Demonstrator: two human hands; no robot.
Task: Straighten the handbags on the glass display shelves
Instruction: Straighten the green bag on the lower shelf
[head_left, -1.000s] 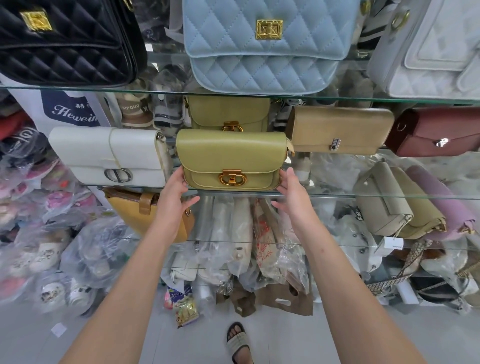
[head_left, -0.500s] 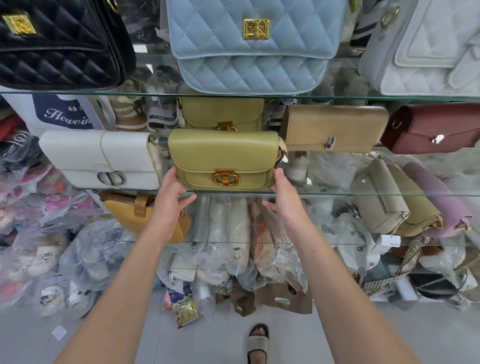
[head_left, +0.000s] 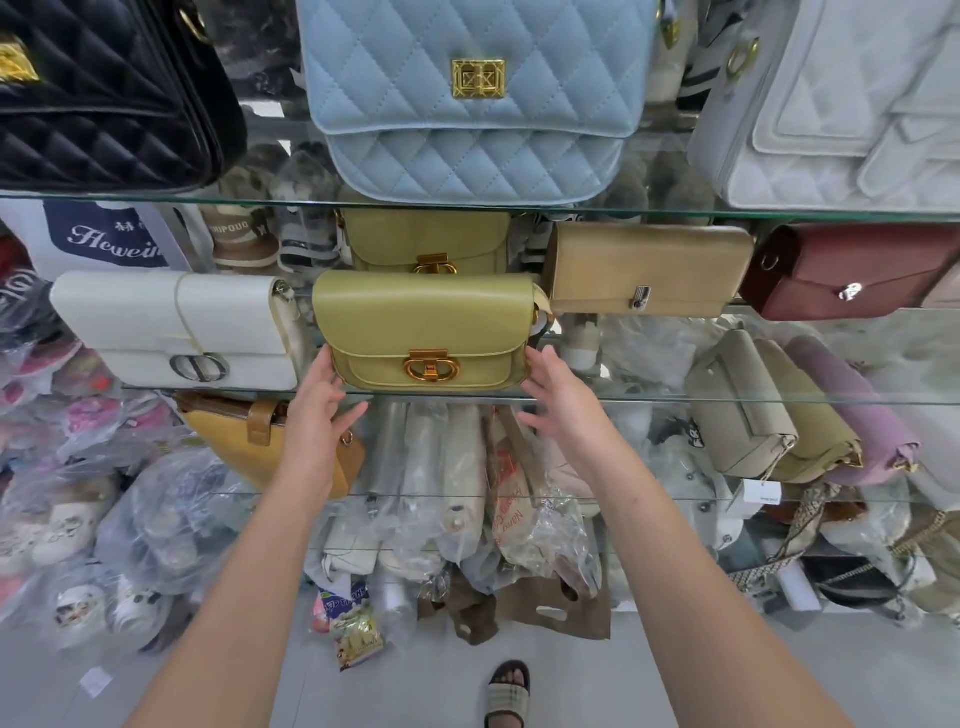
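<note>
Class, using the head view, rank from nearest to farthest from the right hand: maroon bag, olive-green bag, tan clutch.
1. olive-green bag, beside the right hand
2. tan clutch, above right
3. maroon bag, far right

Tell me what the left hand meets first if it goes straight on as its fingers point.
The green handbag: the left hand aims its fingers at its lower left corner, seemingly at or just short of it. Depth is unclear, so they might slip between it and the white handbag.
</note>
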